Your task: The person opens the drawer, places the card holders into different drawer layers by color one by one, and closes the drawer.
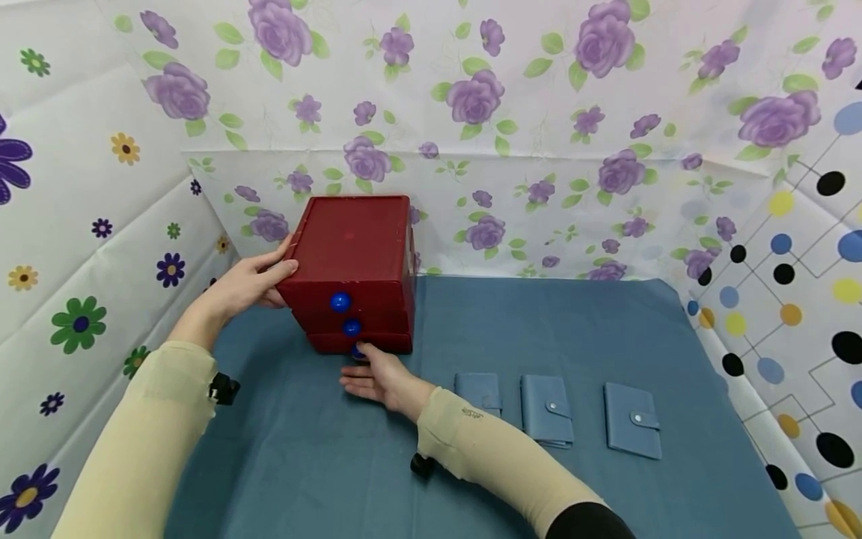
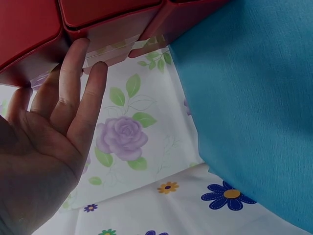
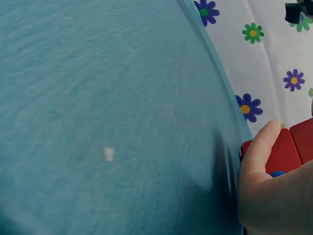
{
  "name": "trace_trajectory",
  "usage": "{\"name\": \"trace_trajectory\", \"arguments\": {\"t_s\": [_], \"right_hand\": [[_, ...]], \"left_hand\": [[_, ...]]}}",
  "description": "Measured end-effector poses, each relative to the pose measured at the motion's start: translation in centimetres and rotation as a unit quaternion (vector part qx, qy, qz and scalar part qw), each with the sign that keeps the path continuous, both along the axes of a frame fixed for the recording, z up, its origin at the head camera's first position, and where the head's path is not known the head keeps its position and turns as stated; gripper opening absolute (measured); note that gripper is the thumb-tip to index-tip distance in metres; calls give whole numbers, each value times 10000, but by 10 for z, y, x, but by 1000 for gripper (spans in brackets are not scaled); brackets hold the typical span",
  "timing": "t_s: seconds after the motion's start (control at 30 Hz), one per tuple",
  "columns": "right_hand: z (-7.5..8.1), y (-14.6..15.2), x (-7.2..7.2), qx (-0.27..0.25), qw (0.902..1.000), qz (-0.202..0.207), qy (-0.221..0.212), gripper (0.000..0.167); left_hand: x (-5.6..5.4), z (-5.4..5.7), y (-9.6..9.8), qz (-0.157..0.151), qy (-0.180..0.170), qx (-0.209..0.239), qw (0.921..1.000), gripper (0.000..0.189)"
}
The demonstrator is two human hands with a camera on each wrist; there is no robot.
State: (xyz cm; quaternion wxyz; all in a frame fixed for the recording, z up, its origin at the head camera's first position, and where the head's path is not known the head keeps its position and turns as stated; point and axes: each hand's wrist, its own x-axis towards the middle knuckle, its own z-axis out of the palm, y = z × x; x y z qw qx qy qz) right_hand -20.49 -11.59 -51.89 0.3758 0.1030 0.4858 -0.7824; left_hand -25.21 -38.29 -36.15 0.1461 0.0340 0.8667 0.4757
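Note:
A dark red box of drawers (image 1: 350, 247) with blue knobs (image 1: 340, 302) down its front stands at the back left of the table. My left hand (image 1: 252, 281) is at its left side, thumb near the top edge; in the left wrist view the stretched fingers (image 2: 73, 81) touch the red box. Below the front, my right hand (image 1: 387, 378) has its thumb at the lowest knob (image 1: 358, 352), partly covering it. The other right fingers reach out straight beneath. In the right wrist view that thumb (image 3: 261, 147) hides part of the red front (image 3: 283, 154).
Three blue-grey wallet-like cases with snap straps lie to the right: a left one (image 1: 478, 389) partly behind my right forearm, a middle one (image 1: 545, 408) and a right one (image 1: 631, 419). Blue cloth (image 1: 303, 464) covers the table; patterned sheets (image 1: 471, 187) rise around it.

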Motion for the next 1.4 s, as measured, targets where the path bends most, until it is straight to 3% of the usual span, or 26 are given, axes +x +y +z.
{"name": "trace_trajectory", "arguments": {"t_s": [0.47, 0.9, 1.4], "right_hand": [[0, -2, -1, 39, 10000, 17, -31, 60], [8, 8, 16, 350, 9965, 748, 142, 50], [15, 25, 41, 602, 9849, 1493, 635, 57]], "left_hand": [[0, -1, 0, 28, 10, -44, 10000, 73], [0, 1, 1, -16, -20, -68, 10000, 73], [0, 0, 1, 49, 1, -85, 10000, 72]]}}
